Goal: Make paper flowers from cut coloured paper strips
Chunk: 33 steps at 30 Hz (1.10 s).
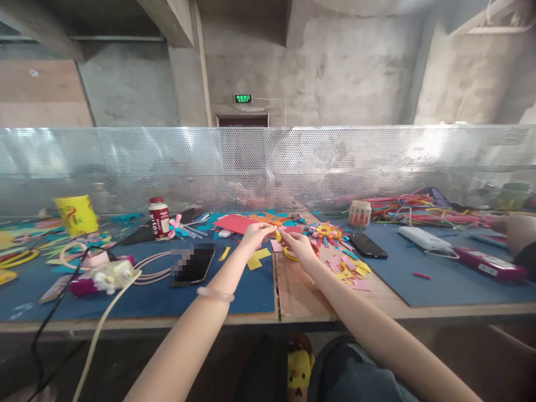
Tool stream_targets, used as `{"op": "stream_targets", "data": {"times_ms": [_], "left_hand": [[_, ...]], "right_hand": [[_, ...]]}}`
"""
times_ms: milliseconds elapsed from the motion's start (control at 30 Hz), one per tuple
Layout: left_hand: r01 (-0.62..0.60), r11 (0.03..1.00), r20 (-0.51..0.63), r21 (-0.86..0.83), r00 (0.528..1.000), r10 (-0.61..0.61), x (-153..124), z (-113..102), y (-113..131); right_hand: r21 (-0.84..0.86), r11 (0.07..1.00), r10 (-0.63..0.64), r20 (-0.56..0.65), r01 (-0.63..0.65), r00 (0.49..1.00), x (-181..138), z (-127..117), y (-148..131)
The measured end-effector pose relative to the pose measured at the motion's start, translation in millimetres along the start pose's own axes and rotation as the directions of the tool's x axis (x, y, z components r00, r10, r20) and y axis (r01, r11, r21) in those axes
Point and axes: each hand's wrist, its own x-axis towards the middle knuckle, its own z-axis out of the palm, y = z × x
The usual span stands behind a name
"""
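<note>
My left hand (257, 234), a pale bracelet on its wrist, reaches over the middle of the table with its fingers pinched together. Between its fingertips and those of my right hand (298, 245) is a small yellow paper piece (278, 237), and both hands are closed on it. Below my right hand shows a yellow ring-shaped thing (290, 255), partly hidden; I cannot tell whether the hand touches it. Yellow paper strips (258, 258) lie under my left hand, and a red paper sheet (235, 223) lies beyond it. A colourful paper flower (326, 231) rests to the right.
Paper scraps (349, 268) lie right of my hands. Phones (368, 245) (195, 265) lie on both sides. A red bottle (158, 219), a yellow tub (76, 215) and a cabled power strip (104, 277) stand left. Another person's hand (517, 231) is at far right, near pipe cleaners (419, 209).
</note>
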Motion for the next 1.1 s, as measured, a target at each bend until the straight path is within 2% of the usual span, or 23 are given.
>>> {"op": "stream_targets", "data": {"times_ms": [200,333,700,1100], "left_hand": [[0.006,0.997,-0.011,0.078,1.000,-0.006,-1.9,-0.3,1.2],[-0.010,0.993,-0.013,0.116,1.000,0.012,-2.1,0.1,1.0],[-0.047,0.997,0.042,0.056,0.998,0.045,-3.1,0.6,2.4],[-0.095,0.992,0.075,0.084,0.993,0.089,-2.6,0.4,0.9]], "right_hand": [[0.056,0.996,0.074,0.048,-0.076,0.996,-0.3,-2.0,2.8],[0.043,0.998,0.051,0.093,-0.055,0.994,-1.2,-2.4,1.7],[0.023,0.999,0.020,0.073,-0.022,0.997,-3.5,-1.6,-1.7],[0.038,0.999,0.001,0.097,-0.005,0.995,0.2,-3.0,2.6]]}}
